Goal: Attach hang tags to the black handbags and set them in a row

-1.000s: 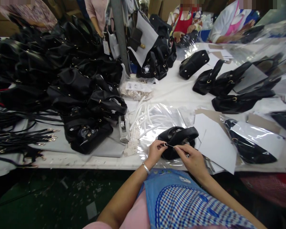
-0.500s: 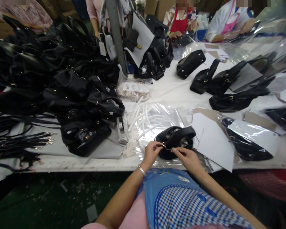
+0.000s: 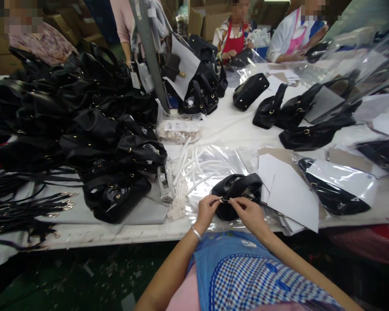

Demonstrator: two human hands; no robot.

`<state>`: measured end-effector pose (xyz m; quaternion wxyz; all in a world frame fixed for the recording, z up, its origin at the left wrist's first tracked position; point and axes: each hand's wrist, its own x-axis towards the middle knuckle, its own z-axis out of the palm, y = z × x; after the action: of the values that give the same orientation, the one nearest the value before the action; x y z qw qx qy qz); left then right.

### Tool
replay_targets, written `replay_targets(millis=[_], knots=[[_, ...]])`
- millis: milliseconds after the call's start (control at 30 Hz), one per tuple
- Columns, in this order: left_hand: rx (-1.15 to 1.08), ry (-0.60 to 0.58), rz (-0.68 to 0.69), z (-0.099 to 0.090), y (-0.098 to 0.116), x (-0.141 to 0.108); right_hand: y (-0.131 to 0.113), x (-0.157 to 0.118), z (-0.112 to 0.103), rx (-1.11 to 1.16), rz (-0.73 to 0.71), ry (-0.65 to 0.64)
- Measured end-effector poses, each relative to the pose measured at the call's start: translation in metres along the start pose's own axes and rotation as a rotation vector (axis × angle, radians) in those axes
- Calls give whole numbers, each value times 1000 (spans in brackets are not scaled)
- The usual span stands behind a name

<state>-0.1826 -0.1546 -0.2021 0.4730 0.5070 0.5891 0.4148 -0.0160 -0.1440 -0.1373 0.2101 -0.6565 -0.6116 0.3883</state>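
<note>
A small black handbag [image 3: 228, 212] with its handle up stands at the table's near edge, on clear plastic film. My left hand [image 3: 208, 211] pinches a gold-coloured ring [image 3: 221, 199] at the bag's front. Just right of it, my right hand [image 3: 249, 212] has thumb and forefinger pressed together on a thin pale string, which runs to the ring. The fingertips of both hands are close together in front of the bag. White tubes [image 3: 199, 166] and small tags [image 3: 176, 209] lie left of the bag.
Black handbags [image 3: 113, 194] are heaped at the left beside straps with gold clasps [image 3: 61, 203]. White and brown card sheets [image 3: 288, 190] and a wrapped bag [image 3: 340, 185] lie at the right. A metal post [image 3: 152, 56] rises mid-table. Several people stand across the table.
My right hand has moved left, closer to my left hand and the ring, and less string shows between them. The whole view has shifted and tilted slightly.
</note>
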Motion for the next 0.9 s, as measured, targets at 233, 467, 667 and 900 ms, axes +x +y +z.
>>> replay_targets(millis=[233,467,667,900], knots=[[-177,-23,-245,-25,16,-16,0,-17,-19,522,159,-352],[-394,32,-325,-14,48,-17,15,-28,-17,754,102,-424],[-333,117,-324,1,65,-8,11,-31,-16,314,101,-74],[-306,63,-336,5,69,-4,20,-23,-10,593,229,-25]])
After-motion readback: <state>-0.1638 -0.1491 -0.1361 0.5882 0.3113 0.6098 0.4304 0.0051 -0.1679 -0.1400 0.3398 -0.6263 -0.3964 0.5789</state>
